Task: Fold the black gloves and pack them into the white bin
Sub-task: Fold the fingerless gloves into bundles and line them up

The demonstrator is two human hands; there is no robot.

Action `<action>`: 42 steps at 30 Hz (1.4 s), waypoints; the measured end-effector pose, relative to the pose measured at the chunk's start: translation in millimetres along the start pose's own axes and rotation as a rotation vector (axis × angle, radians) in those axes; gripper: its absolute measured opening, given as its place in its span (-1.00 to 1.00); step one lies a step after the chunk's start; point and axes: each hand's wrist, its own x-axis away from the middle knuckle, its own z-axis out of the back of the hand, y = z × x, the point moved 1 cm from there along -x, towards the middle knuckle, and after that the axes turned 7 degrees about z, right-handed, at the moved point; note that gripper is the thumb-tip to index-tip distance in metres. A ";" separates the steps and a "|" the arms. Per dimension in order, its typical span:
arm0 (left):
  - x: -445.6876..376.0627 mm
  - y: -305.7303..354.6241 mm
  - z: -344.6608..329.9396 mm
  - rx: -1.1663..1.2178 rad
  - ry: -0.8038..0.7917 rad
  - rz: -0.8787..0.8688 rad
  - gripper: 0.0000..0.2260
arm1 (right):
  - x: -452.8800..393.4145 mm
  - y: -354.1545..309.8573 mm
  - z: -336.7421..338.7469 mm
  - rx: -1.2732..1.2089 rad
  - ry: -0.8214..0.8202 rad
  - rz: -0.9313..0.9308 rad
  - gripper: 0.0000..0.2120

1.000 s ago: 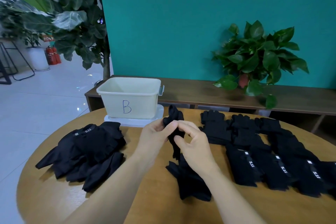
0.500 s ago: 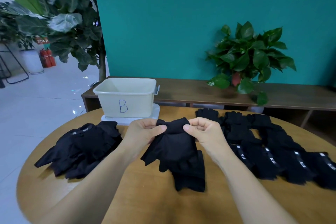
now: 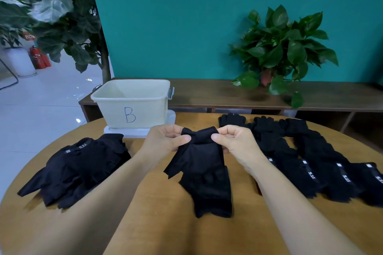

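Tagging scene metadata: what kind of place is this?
Probably an office or lobby-style indoor space set up for a sorting task, not a home. A round wooden table holds rows of black gloves and a white bin marked B; fire extinguishers stand on a glossy tiled floor behind.

There was one off-white plastic bin marked with a blue letter B (image 3: pixel 132 103), standing on one clear flat lid (image 3: pixel 143 130). Two bare hands were in view, a left (image 3: pixel 163 141) and a right (image 3: pixel 236 143). One black fabric glove (image 3: pixel 199 155) hung between them, with another black glove (image 3: pixel 209 194) lying under it on the desk. One heap of black gloves (image 3: pixel 78 167) lay on the left and one row of black gloves (image 3: pixel 315 159) on the right; neither could be counted exactly. Two leafy green plants showed: one tall (image 3: pixel 51 12), one small and potted (image 3: pixel 284 47).
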 end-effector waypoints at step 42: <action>38.0 -131.8 -33.6 -0.706 -0.152 -0.435 -0.79 | 87.6 112.0 18.5 0.875 -0.190 0.249 -0.69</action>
